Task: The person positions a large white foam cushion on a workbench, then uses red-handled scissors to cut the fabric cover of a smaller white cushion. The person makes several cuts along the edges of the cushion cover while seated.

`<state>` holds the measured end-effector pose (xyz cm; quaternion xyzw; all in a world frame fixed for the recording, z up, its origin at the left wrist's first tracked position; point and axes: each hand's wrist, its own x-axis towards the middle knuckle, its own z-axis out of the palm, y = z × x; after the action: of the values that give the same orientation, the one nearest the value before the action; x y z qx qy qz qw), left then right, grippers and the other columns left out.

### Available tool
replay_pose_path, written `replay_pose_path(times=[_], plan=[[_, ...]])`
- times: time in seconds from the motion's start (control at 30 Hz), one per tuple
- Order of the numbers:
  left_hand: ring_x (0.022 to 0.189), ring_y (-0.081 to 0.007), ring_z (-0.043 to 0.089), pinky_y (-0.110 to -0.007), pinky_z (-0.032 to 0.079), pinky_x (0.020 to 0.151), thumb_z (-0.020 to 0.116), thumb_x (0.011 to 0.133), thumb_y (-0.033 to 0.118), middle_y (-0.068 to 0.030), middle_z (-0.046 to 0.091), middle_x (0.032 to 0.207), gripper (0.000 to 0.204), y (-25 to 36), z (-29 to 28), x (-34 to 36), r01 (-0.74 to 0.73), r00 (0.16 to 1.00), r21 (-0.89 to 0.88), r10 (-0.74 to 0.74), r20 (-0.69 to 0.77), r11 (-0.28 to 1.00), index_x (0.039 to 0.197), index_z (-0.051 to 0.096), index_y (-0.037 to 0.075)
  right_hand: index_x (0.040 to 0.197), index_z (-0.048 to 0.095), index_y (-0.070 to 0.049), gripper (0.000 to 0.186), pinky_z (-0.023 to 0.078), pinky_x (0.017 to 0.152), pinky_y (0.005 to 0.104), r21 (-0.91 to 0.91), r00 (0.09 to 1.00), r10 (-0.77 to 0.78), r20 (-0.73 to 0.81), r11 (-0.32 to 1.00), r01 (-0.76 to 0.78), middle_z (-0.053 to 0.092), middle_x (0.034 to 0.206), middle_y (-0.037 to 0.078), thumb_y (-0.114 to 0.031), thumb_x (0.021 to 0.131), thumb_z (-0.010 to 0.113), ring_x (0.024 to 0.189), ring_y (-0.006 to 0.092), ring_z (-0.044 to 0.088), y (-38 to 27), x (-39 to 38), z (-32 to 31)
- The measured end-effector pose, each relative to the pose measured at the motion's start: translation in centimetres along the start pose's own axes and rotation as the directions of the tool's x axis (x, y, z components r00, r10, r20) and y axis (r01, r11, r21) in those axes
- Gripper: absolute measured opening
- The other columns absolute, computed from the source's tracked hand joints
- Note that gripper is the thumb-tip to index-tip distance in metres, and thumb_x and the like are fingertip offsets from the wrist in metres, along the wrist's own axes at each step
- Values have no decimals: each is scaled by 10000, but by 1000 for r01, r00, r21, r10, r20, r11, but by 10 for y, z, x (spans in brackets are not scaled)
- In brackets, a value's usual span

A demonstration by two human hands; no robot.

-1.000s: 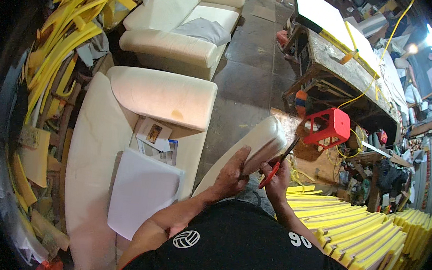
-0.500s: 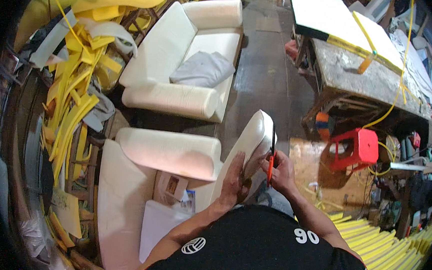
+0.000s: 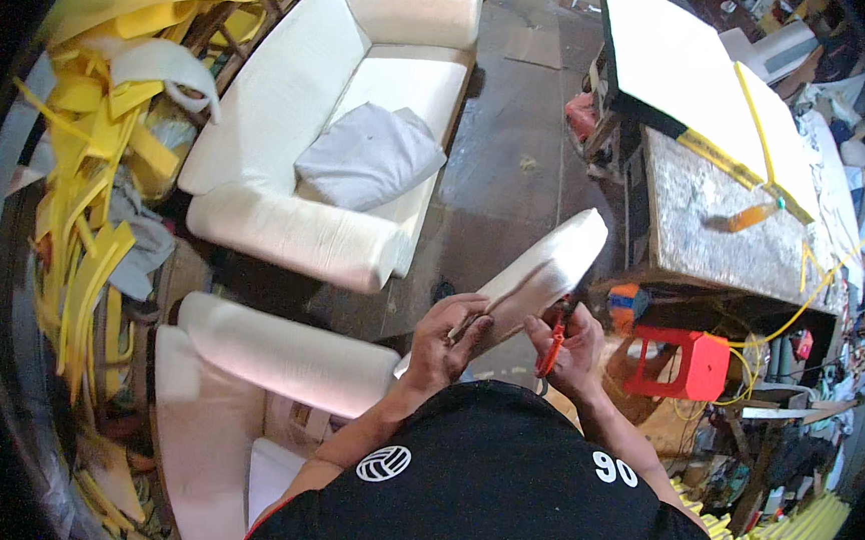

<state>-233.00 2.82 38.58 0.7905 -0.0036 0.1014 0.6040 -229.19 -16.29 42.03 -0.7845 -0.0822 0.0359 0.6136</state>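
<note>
A long, cream-covered padded piece (image 3: 553, 263) slants up and to the right in front of my body. My left hand (image 3: 446, 341) grips its near left edge, thumb and fingers closed on the cover. Red-handled scissors (image 3: 550, 354) are in my right hand (image 3: 579, 349), close by the right side of the padded piece. The scissors' dark blades are mostly hidden by my fingers, and I cannot tell whether they touch the cover.
A cream sofa (image 3: 261, 138) bearing a grey folded cloth (image 3: 370, 155) stands ahead left. Another cream seat (image 3: 286, 355) is at my left. To the right are a worn workbench (image 3: 717, 220) and a red stool (image 3: 682, 365). Yellow foam offcuts (image 3: 85, 216) heap far left.
The padded piece has swung its far end to the right and leans over more. My left hand is shifted left along its edge. My right hand has turned, still with the scissors.
</note>
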Motion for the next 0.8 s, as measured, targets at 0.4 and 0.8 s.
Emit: replay_pose_path(times=[0.4, 0.8], plan=[[912, -304, 629, -355, 485, 816, 615, 854, 2, -160, 631, 947, 182, -35, -30, 325, -163, 852, -64, 173, 494, 985, 1034, 596, -12, 845, 595, -31, 175, 425, 551, 240, 119, 939, 102, -329, 991, -66, 578, 687, -13, -153, 858, 719, 614, 67, 521, -6, 253, 13], [821, -191, 630, -308, 492, 767, 610, 935, 167, -133, 665, 894, 214, -123, -8, 563, 219, 944, 176, -254, 210, 960, 1035, 614, -22, 859, 577, -31, 233, 458, 603, 292, -15, 997, 67, -41, 998, -68, 556, 687, 38, -194, 818, 739, 645, 98, 510, 65, 564, 4]])
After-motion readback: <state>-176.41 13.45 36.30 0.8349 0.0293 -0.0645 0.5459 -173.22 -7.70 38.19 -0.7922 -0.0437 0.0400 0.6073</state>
